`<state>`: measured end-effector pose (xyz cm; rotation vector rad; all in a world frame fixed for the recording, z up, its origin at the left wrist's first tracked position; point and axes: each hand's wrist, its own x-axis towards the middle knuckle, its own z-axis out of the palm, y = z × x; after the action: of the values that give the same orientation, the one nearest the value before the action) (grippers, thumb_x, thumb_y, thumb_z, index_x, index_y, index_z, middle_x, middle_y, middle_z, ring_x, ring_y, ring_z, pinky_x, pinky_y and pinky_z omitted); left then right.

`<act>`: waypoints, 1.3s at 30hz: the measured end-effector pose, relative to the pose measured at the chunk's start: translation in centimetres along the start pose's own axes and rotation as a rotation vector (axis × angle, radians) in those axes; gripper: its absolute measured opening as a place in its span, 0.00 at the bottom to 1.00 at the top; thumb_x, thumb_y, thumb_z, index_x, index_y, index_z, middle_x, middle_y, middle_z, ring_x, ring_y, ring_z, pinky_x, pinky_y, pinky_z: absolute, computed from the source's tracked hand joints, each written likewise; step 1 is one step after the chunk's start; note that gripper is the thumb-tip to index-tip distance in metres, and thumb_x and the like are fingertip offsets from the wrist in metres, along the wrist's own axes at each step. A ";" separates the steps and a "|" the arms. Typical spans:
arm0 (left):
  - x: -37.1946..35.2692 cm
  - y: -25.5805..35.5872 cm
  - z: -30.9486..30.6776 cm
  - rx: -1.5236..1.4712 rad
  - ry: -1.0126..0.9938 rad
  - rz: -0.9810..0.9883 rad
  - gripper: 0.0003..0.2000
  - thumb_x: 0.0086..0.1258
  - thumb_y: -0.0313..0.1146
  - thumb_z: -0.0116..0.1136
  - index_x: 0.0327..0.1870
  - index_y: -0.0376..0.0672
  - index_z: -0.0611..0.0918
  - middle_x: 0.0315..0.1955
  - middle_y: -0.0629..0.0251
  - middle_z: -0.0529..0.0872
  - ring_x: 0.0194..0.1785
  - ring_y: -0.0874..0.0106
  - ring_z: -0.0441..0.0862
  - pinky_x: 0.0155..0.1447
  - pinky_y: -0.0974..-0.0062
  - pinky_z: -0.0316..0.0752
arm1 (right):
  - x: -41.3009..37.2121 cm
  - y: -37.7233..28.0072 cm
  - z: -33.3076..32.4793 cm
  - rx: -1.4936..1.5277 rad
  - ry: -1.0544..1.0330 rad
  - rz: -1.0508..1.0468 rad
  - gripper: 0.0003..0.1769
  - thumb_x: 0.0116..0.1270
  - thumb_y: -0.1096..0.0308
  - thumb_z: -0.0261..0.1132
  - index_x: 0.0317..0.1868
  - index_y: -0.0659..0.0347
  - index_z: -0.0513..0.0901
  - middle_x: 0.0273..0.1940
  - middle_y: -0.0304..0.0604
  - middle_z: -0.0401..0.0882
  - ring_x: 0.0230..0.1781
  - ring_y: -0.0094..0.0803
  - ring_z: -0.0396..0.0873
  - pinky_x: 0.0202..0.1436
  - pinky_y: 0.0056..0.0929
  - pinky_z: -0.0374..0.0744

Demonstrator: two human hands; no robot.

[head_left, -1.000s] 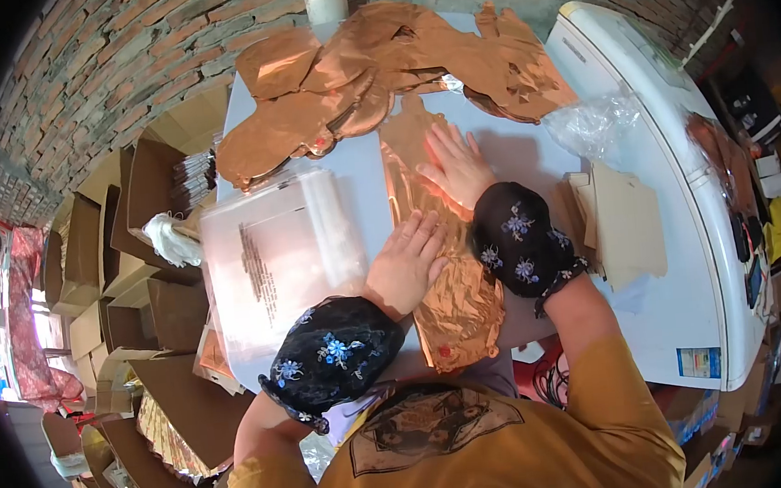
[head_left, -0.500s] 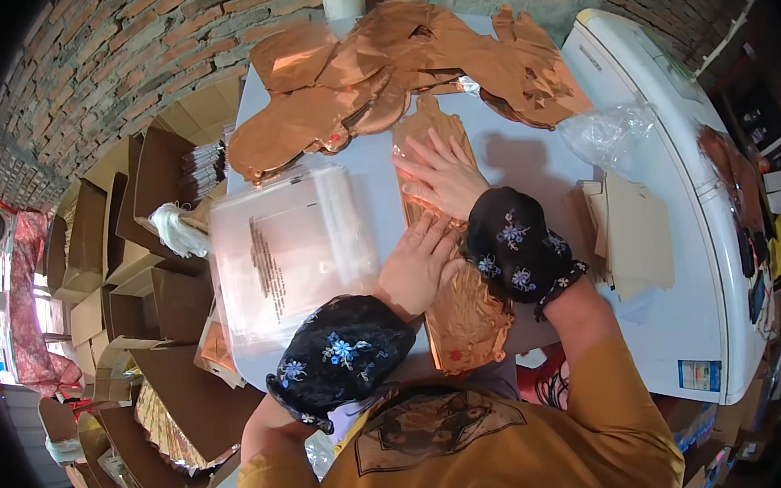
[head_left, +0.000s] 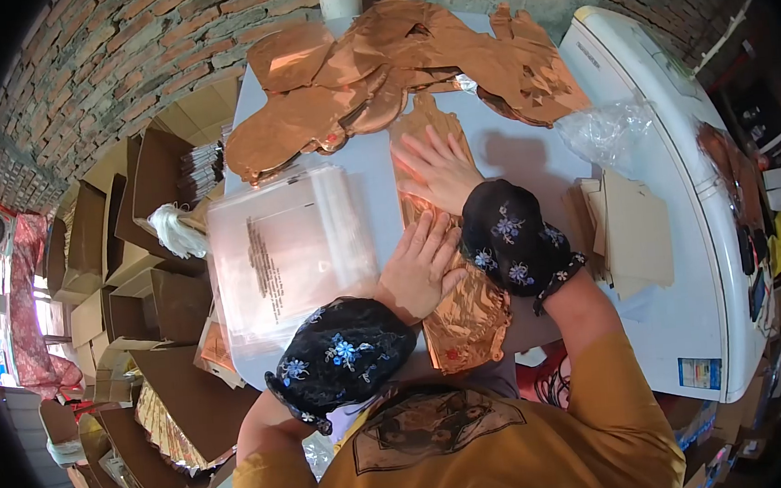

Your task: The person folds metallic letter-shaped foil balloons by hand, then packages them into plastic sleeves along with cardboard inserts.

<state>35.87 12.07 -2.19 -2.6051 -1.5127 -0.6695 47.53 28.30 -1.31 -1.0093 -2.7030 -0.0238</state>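
A long copper foil piece (head_left: 463,323) lies flat on the pale table (head_left: 530,155), running from the near edge toward the far pile. My left hand (head_left: 420,267) presses flat on its middle, fingers spread. Just beyond it, my right hand (head_left: 438,169) rests palm down on the far half of the same piece, fingers apart. Both forearms wear black flowered sleeve covers. A heap of more copper foil shapes (head_left: 395,65) fills the far end of the table.
A stack of clear plastic bags (head_left: 285,248) with printed text lies left of my hands. Cardboard cards (head_left: 632,229) and a crumpled clear bag (head_left: 609,130) lie to the right, beside a white chest freezer (head_left: 677,157). Open cardboard boxes (head_left: 135,264) line the floor on the left.
My right hand slid a little left and toward the far end along the foil piece, then settled. The left hand stayed pressed on the middle. The foil looks flatter.
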 end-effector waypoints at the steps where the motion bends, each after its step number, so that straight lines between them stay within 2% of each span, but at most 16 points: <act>1: 0.0 0.0 0.0 0.004 -0.001 0.006 0.28 0.73 0.51 0.52 0.66 0.39 0.73 0.70 0.51 0.68 0.76 0.54 0.60 0.77 0.59 0.55 | 0.2 0.1 0.0 -0.039 0.023 -0.013 0.36 0.74 0.36 0.46 0.75 0.46 0.63 0.76 0.46 0.57 0.79 0.53 0.47 0.78 0.60 0.46; 4: 0.1 0.0 -0.3 -0.009 0.000 0.014 0.28 0.72 0.50 0.53 0.64 0.37 0.74 0.70 0.50 0.68 0.76 0.54 0.60 0.77 0.59 0.56 | 1.1 0.1 0.1 -0.034 0.175 -0.020 0.33 0.72 0.37 0.51 0.69 0.48 0.72 0.68 0.50 0.68 0.75 0.53 0.54 0.75 0.62 0.51; 7: 0.1 -0.4 0.0 -0.037 -0.001 0.012 0.27 0.72 0.49 0.54 0.63 0.36 0.74 0.69 0.50 0.68 0.76 0.53 0.60 0.76 0.58 0.57 | 2.5 0.3 0.4 -0.082 0.314 -0.076 0.29 0.68 0.40 0.58 0.60 0.49 0.79 0.61 0.50 0.74 0.72 0.52 0.60 0.72 0.63 0.55; 8: 0.1 -0.4 0.2 -0.056 -0.010 0.012 0.27 0.71 0.49 0.55 0.63 0.36 0.74 0.69 0.50 0.68 0.75 0.53 0.60 0.76 0.57 0.57 | 2.9 0.3 0.6 -0.081 0.223 -0.023 0.28 0.67 0.45 0.61 0.63 0.48 0.78 0.66 0.47 0.70 0.76 0.53 0.54 0.75 0.62 0.52; 9: 0.0 -0.4 0.2 -0.053 -0.003 0.010 0.27 0.71 0.49 0.55 0.63 0.36 0.74 0.69 0.50 0.69 0.75 0.52 0.60 0.76 0.57 0.57 | 3.3 0.7 0.9 -0.106 0.213 -0.061 0.25 0.68 0.48 0.59 0.62 0.47 0.78 0.64 0.47 0.72 0.75 0.53 0.56 0.75 0.62 0.53; 11: -0.1 -0.4 -0.1 -0.059 0.005 0.007 0.27 0.71 0.49 0.56 0.63 0.36 0.74 0.69 0.50 0.69 0.75 0.52 0.60 0.76 0.57 0.57 | 3.5 1.0 -0.7 -0.294 0.053 -0.169 0.25 0.72 0.52 0.57 0.66 0.47 0.76 0.67 0.47 0.71 0.76 0.54 0.54 0.75 0.62 0.53; 14: 0.1 -0.5 -0.4 -0.024 0.033 0.034 0.27 0.71 0.49 0.55 0.63 0.36 0.74 0.68 0.50 0.69 0.75 0.52 0.60 0.75 0.57 0.58 | 0.3 1.0 -2.1 0.071 0.311 -0.102 0.27 0.74 0.55 0.54 0.71 0.52 0.70 0.73 0.49 0.63 0.78 0.54 0.50 0.76 0.58 0.52; 17: -0.2 -0.7 0.3 0.027 -0.041 0.036 0.28 0.72 0.49 0.54 0.65 0.37 0.73 0.69 0.50 0.68 0.75 0.52 0.60 0.75 0.56 0.58 | -7.6 -2.2 -6.1 0.105 0.109 -0.107 0.34 0.72 0.51 0.57 0.72 0.59 0.65 0.75 0.52 0.59 0.77 0.54 0.52 0.76 0.54 0.55; 19: 0.0 -0.9 0.8 0.009 0.046 0.063 0.28 0.73 0.49 0.53 0.66 0.37 0.72 0.69 0.51 0.68 0.75 0.52 0.61 0.75 0.56 0.59 | -12.8 -3.9 -6.8 0.169 -0.037 -0.093 0.39 0.72 0.49 0.57 0.75 0.63 0.58 0.76 0.51 0.54 0.77 0.53 0.52 0.77 0.53 0.53; 22: 0.1 -0.3 0.6 0.009 0.063 0.062 0.28 0.73 0.49 0.53 0.67 0.38 0.71 0.69 0.51 0.68 0.75 0.52 0.61 0.75 0.57 0.59 | -17.2 -4.9 -6.0 0.031 -0.195 -0.077 0.44 0.70 0.46 0.58 0.77 0.61 0.54 0.77 0.50 0.52 0.78 0.52 0.51 0.78 0.52 0.50; 25: 0.0 -0.5 0.4 0.040 0.032 0.070 0.27 0.74 0.48 0.52 0.67 0.38 0.71 0.69 0.51 0.68 0.74 0.52 0.62 0.75 0.57 0.59 | -17.3 -4.9 -5.4 0.031 -0.129 -0.104 0.47 0.66 0.42 0.61 0.76 0.61 0.55 0.77 0.48 0.53 0.78 0.50 0.52 0.79 0.51 0.48; 28: -0.1 -0.8 0.2 0.052 0.039 0.081 0.27 0.74 0.47 0.52 0.67 0.40 0.71 0.68 0.52 0.69 0.74 0.52 0.63 0.75 0.57 0.60 | -18.8 -6.1 -7.8 0.304 -0.136 -0.197 0.50 0.61 0.41 0.64 0.76 0.60 0.56 0.77 0.46 0.54 0.78 0.48 0.53 0.79 0.51 0.49; 31: -0.1 -0.7 0.3 0.072 0.047 0.079 0.27 0.74 0.48 0.52 0.67 0.40 0.71 0.68 0.52 0.69 0.73 0.52 0.64 0.74 0.58 0.61 | -21.6 -8.0 -9.4 0.174 -0.292 -0.240 0.51 0.57 0.43 0.69 0.75 0.59 0.59 0.76 0.47 0.56 0.78 0.47 0.54 0.78 0.51 0.52; 32: 0.0 -0.6 0.3 0.079 0.050 0.081 0.27 0.74 0.48 0.52 0.67 0.41 0.71 0.67 0.52 0.70 0.73 0.52 0.64 0.74 0.58 0.61 | -22.6 -8.4 -8.3 0.176 -0.195 -0.228 0.49 0.54 0.49 0.73 0.73 0.57 0.64 0.74 0.48 0.61 0.77 0.46 0.55 0.77 0.50 0.55; 35: 0.0 -0.9 0.9 0.107 0.079 0.100 0.26 0.73 0.50 0.51 0.65 0.42 0.74 0.68 0.53 0.70 0.72 0.55 0.65 0.74 0.59 0.62 | -23.0 -9.2 -6.9 0.180 -0.067 -0.167 0.44 0.52 0.52 0.74 0.68 0.57 0.70 0.71 0.48 0.65 0.74 0.45 0.60 0.76 0.48 0.60; 39: 0.1 -0.9 0.7 0.098 0.039 0.094 0.28 0.74 0.50 0.51 0.68 0.41 0.71 0.68 0.53 0.70 0.73 0.52 0.64 0.74 0.59 0.62 | -22.6 -10.0 -6.3 0.183 0.144 -0.183 0.27 0.57 0.59 0.72 0.57 0.57 0.79 0.63 0.45 0.73 0.66 0.43 0.71 0.70 0.44 0.69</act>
<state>35.39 12.80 -2.91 -2.5560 -1.3669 -0.6172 58.98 5.51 0.01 -0.6794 -2.6004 0.1107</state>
